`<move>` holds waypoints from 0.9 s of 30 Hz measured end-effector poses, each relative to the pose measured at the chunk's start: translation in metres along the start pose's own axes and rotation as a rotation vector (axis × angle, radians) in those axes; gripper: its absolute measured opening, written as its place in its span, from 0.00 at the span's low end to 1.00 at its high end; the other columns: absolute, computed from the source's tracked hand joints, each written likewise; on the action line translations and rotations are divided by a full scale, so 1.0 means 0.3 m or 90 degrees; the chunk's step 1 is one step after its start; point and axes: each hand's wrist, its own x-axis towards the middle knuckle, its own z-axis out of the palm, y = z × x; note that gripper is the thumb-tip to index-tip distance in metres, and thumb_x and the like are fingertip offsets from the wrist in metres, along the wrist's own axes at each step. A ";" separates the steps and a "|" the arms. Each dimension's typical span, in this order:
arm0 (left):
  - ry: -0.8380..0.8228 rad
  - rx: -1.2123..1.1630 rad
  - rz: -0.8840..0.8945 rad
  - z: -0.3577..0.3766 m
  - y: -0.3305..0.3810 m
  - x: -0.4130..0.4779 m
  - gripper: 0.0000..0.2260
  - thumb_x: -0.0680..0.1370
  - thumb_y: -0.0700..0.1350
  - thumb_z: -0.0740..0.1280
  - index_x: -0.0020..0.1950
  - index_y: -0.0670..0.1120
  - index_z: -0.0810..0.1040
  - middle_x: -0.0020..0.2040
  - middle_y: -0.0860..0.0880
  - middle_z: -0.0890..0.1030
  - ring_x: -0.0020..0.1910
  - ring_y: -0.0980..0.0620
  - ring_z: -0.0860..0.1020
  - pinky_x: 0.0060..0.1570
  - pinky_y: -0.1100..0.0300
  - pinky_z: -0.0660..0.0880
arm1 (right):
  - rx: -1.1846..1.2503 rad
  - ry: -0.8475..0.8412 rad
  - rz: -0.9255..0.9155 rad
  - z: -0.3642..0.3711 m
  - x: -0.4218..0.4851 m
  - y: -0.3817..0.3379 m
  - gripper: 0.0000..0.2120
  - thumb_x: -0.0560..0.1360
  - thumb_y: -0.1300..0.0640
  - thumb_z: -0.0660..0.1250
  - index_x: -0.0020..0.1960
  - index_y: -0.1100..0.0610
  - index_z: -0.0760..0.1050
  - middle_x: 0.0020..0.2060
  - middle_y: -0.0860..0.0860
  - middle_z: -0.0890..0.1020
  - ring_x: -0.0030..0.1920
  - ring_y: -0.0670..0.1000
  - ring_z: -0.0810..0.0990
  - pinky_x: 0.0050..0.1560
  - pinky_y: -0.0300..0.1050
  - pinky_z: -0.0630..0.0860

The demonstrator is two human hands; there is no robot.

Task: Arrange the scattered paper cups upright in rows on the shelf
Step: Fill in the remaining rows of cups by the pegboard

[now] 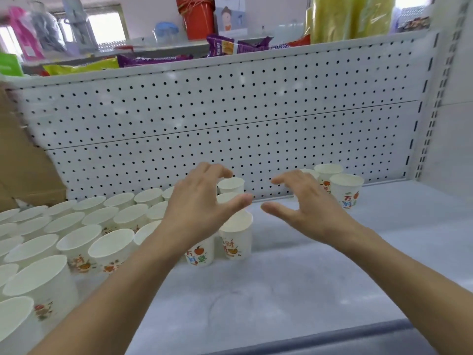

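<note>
Several white paper cups with orange and blue print stand upright in rows [76, 226] over the left half of the pale shelf [294, 278]. The rows end at a column of cups, its front cup [236, 238] beside another [201, 252]. A small group of upright cups [346, 188] stands at the back right by the pegboard. My left hand [202, 206] hovers over the end of the rows, fingers spread and loosely bent, holding nothing. My right hand [304, 203] hovers in front of the back-right group, likewise empty, partly hiding one cup there.
A white pegboard back wall [230, 111] closes the rear. A cardboard box [23, 162] stands at the left behind the rows. The upper shelf carries snack bags [230, 46], a red bucket [198, 16] and yellow rolls [345, 16]. A slotted metal upright [432, 106] bounds the right.
</note>
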 end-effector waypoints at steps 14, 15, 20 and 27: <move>-0.112 -0.221 -0.198 0.623 0.296 0.447 0.43 0.67 0.55 0.76 0.75 0.50 0.56 0.72 0.49 0.63 0.69 0.48 0.65 0.62 0.50 0.69 | 0.167 -0.019 0.299 -0.148 0.112 0.569 0.45 0.64 0.50 0.78 0.74 0.50 0.57 0.66 0.53 0.69 0.66 0.53 0.69 0.58 0.46 0.70; -0.104 -0.212 -0.199 0.641 0.301 0.461 0.44 0.66 0.56 0.76 0.75 0.50 0.57 0.72 0.50 0.64 0.69 0.49 0.66 0.63 0.49 0.69 | 0.173 -0.028 0.294 -0.146 0.118 0.577 0.44 0.65 0.50 0.77 0.74 0.50 0.57 0.63 0.52 0.71 0.64 0.53 0.71 0.55 0.44 0.71; -0.074 -0.176 -0.175 0.693 0.310 0.490 0.38 0.67 0.57 0.74 0.72 0.49 0.62 0.68 0.50 0.68 0.66 0.48 0.69 0.62 0.48 0.70 | 0.161 -0.038 0.291 -0.142 0.130 0.582 0.39 0.66 0.51 0.75 0.71 0.48 0.59 0.60 0.52 0.73 0.57 0.51 0.74 0.49 0.43 0.72; -0.098 -0.176 -0.128 0.595 0.339 0.389 0.31 0.67 0.58 0.74 0.66 0.50 0.69 0.61 0.50 0.71 0.60 0.50 0.72 0.58 0.51 0.74 | 0.157 -0.048 0.269 -0.194 0.045 0.513 0.36 0.68 0.51 0.76 0.70 0.52 0.62 0.55 0.48 0.72 0.54 0.48 0.73 0.46 0.39 0.70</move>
